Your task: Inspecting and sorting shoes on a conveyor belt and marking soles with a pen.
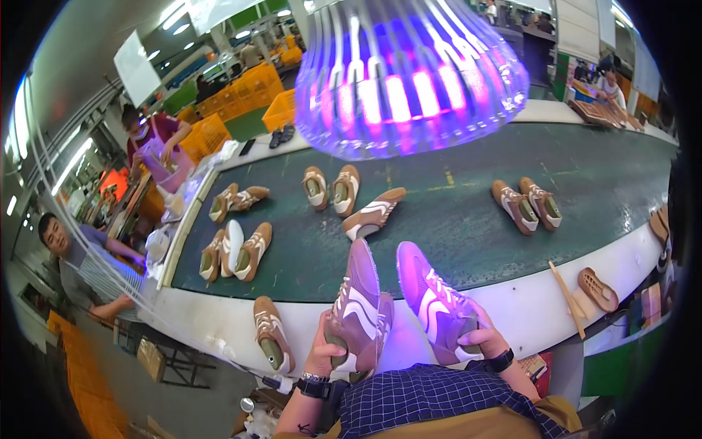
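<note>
My left hand point(322, 353) grips a brown sneaker point(357, 300) with white stripes by its heel, toe pointing up and away. Part of another sneaker point(385, 316) shows just behind it; whether my hand touches that one is hidden. In my right hand point(488, 338) is a matching sneaker point(428, 293), tinted purple, held at the heel with its toe tilted up to the left. Green inserts show in the shoe openings. To the left of my left hand, a single brown sneaker point(272, 333) rests on the white ledge point(409, 350).
A glowing purple lamp point(409, 88) hangs ahead. Beyond the ledge, the green conveyor belt point(439, 212) carries several sneakers point(525, 205). A shoe sole point(597, 290) and a wooden stick point(567, 300) lie at right. Two people point(80, 256) work at left, another point(608, 89) far right.
</note>
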`<action>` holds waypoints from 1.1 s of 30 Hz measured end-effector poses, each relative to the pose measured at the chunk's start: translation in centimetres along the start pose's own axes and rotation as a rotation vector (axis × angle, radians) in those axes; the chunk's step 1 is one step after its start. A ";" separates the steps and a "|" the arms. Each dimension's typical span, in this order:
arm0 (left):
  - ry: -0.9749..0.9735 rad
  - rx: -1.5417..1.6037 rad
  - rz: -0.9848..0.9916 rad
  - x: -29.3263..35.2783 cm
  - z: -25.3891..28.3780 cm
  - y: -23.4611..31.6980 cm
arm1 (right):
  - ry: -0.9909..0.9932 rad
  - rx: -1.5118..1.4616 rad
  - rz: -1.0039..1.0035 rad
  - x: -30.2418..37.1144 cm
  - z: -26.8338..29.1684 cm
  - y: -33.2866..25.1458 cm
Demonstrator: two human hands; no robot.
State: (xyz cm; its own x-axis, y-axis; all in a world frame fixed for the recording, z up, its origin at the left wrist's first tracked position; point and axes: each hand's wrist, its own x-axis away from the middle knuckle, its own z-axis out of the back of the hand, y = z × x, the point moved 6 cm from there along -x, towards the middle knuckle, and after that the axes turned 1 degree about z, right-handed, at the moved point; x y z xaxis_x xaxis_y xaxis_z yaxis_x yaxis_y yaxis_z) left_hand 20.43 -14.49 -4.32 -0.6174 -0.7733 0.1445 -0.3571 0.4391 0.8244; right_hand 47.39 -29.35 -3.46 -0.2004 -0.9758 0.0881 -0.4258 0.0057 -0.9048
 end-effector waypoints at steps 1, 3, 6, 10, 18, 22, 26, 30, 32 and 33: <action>-0.022 0.009 0.010 -0.1 -0.5 -0.2 | 0.013 0.000 0.009 0.1 -0.1 -0.3; -0.040 -0.003 0.031 -0.3 -0.9 -0.5 | 0.036 0.010 -0.014 0.2 -0.9 -1.0; -0.058 -0.020 0.035 -0.5 -1.2 -0.9 | 0.052 0.015 -0.020 0.5 -0.6 -1.2; -0.069 -0.044 0.057 -0.6 -1.9 -1.1 | 0.011 -0.045 0.004 0.3 -0.3 -0.8; -0.067 -0.135 0.065 -0.1 -1.8 -1.3 | 0.022 0.000 0.031 0.5 0.4 -0.3; -0.074 -0.124 0.067 -0.2 -2.0 -1.5 | 0.021 -0.008 0.016 0.8 1.0 0.3; -0.078 -0.115 0.087 -0.4 -2.5 -2.0 | 0.029 0.040 -0.026 1.1 2.4 1.5; -0.092 -0.127 0.099 -1.2 -3.0 -2.5 | 0.059 0.005 0.012 1.5 2.4 1.1; -0.102 -0.118 0.108 -1.7 -3.0 -3.1 | 0.098 -0.018 0.033 1.8 2.6 0.6; -0.102 -0.106 0.110 -1.8 -3.0 -3.4 | 0.090 0.011 0.025 1.9 2.7 0.5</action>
State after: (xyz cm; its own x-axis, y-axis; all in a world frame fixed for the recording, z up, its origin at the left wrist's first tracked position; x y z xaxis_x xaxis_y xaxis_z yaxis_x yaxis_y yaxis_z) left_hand 24.87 -15.94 -5.75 -0.7186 -0.6703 0.1854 -0.2109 0.4640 0.8603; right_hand 49.18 -31.75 -4.86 -0.2895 -0.9518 0.1017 -0.4103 0.0274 -0.9115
